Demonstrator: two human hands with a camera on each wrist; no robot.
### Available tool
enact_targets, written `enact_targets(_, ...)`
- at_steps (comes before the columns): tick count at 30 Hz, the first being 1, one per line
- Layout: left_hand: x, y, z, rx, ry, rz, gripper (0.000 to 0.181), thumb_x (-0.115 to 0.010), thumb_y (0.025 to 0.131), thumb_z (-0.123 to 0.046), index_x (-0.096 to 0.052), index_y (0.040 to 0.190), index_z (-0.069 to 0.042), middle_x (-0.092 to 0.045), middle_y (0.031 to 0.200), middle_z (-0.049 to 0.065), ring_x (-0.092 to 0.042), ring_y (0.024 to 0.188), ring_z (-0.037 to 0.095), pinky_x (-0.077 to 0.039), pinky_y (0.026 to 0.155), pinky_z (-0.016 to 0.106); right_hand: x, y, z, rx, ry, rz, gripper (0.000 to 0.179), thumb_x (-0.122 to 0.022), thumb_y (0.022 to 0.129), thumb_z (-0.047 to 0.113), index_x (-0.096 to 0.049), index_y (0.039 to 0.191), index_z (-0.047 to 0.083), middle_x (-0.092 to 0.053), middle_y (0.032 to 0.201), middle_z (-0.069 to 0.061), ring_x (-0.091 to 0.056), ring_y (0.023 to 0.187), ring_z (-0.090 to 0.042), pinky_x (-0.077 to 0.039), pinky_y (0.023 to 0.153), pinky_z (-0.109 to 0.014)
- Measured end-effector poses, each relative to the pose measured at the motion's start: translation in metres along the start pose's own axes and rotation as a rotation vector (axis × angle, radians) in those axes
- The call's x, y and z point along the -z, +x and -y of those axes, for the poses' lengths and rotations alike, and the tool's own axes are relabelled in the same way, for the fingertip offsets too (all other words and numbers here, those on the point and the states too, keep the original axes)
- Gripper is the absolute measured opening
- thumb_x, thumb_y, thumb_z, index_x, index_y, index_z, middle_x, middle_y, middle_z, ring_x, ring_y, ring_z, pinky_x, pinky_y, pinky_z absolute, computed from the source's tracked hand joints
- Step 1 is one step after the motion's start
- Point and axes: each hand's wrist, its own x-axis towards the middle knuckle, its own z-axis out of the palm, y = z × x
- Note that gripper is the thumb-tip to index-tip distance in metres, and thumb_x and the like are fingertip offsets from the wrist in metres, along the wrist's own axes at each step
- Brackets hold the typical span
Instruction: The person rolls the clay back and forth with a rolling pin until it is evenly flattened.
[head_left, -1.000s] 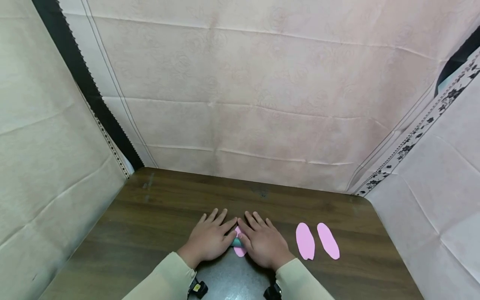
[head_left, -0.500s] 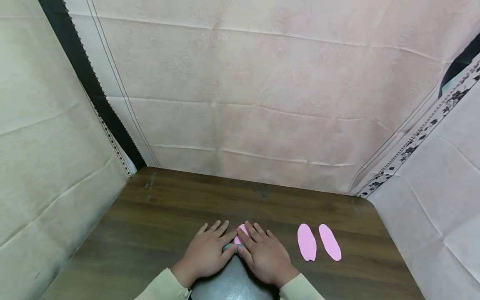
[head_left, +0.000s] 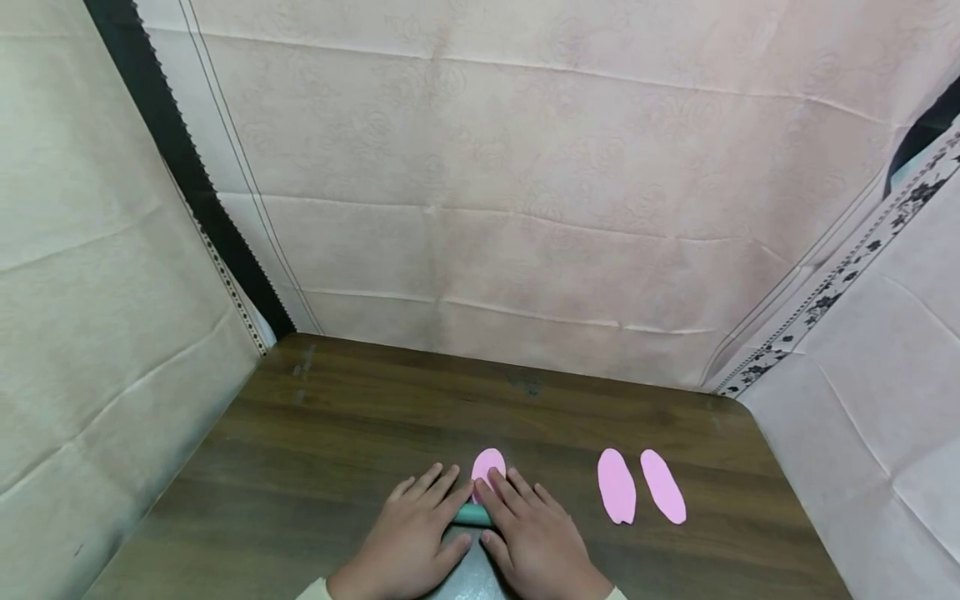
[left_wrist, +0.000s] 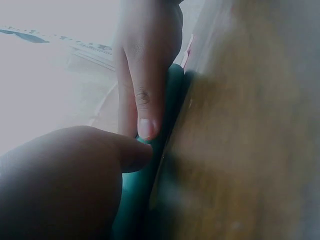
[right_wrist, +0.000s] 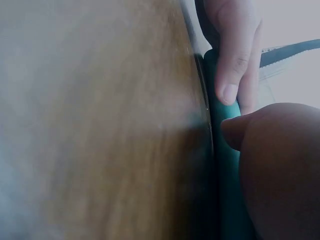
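Observation:
A teal-green rolling pin [head_left: 472, 515] lies crosswise on the wooden table, mostly hidden beneath both hands. Palms down, my left hand [head_left: 408, 533] and right hand [head_left: 532, 533] press on it side by side with fingers extended forward. In the left wrist view the rolling pin [left_wrist: 172, 90] runs under the fingers and thumb; the right wrist view shows the rolling pin [right_wrist: 230, 175] under the other hand too. A flattened pink oval piece [head_left: 489, 463], dough or clay, sticks out just beyond the pin, partly covered by my right fingers.
Two more flat pink ovals, a left one [head_left: 617, 487] and a right one [head_left: 663, 487], lie on the table [head_left: 360, 417] to the right of my hands. Pale fabric [head_left: 480, 183] hangs behind the table's far edge and at both sides.
Both hands have drawn back toward the body together with the rolling pin. More of the far end of the pink oval shows now. The two ovals at the right stay put.

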Motion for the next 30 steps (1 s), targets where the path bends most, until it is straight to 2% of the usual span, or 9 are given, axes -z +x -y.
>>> enact_targets(4,0.0,-0.001,-0.002,-0.003,0.0,-0.004,0.069,-0.055,0.112,-0.063,-0.05,0.172,-0.028,-0.047,0.179,0.008,-0.044,0.166,0.035,-0.043,0.124,0.071,-0.001,-0.002,0.0,0.005,-0.014,-0.022,0.064,-0.046,0.119,0.054,-0.038,0.177,0.03,-0.041,0.182,0.002,-0.046,0.166,-0.03,-0.048,0.125,-0.063)
enact_targets(9,0.003,0.011,-0.004,0.048,0.001,-0.019,0.069,-0.049,0.115,-0.064,-0.057,0.167,-0.021,-0.053,0.174,0.012,-0.049,0.163,0.037,-0.044,0.125,0.071,-0.004,0.008,-0.005,-0.009,0.015,-0.04,0.061,-0.038,0.121,0.056,-0.043,0.175,0.029,-0.042,0.182,-0.001,-0.045,0.166,-0.034,-0.045,0.126,-0.066)
enact_targets(14,0.004,0.03,-0.003,0.14,-0.019,0.009,0.068,-0.043,0.118,-0.061,-0.058,0.166,-0.016,-0.048,0.176,0.015,-0.044,0.165,0.042,-0.034,0.13,0.075,-0.007,0.026,-0.013,-0.083,0.061,0.004,0.063,-0.027,0.121,0.06,-0.045,0.174,0.032,-0.038,0.184,-0.002,-0.039,0.169,-0.036,-0.037,0.131,-0.069)
enact_targets(20,0.003,0.057,0.007,0.219,-0.02,0.02,0.061,-0.04,0.119,-0.055,-0.056,0.168,-0.022,-0.041,0.181,0.014,-0.037,0.169,0.043,-0.027,0.131,0.078,-0.007,0.052,-0.029,-0.165,0.095,0.071,0.066,-0.021,0.12,0.066,-0.039,0.176,0.037,-0.031,0.186,-0.002,-0.029,0.174,-0.033,-0.03,0.135,-0.069)
enact_targets(24,0.0,0.076,0.016,0.26,-0.014,0.034,0.058,-0.041,0.119,-0.051,-0.052,0.17,-0.027,-0.036,0.183,0.012,-0.031,0.172,0.042,-0.025,0.133,0.078,-0.011,0.07,-0.041,-0.195,0.109,0.069,0.065,-0.023,0.119,0.067,-0.037,0.176,0.04,-0.029,0.187,-0.003,-0.025,0.175,-0.036,-0.028,0.135,-0.071)
enact_targets(30,0.0,0.105,0.032,0.311,-0.033,0.038,0.059,-0.041,0.116,-0.054,-0.049,0.172,-0.035,-0.029,0.186,0.011,-0.02,0.175,0.042,-0.016,0.135,0.079,-0.012,0.092,-0.058,-0.212,0.133,0.027,0.065,-0.029,0.118,0.067,-0.038,0.176,0.04,-0.03,0.187,-0.003,-0.022,0.176,-0.034,-0.025,0.137,-0.07)
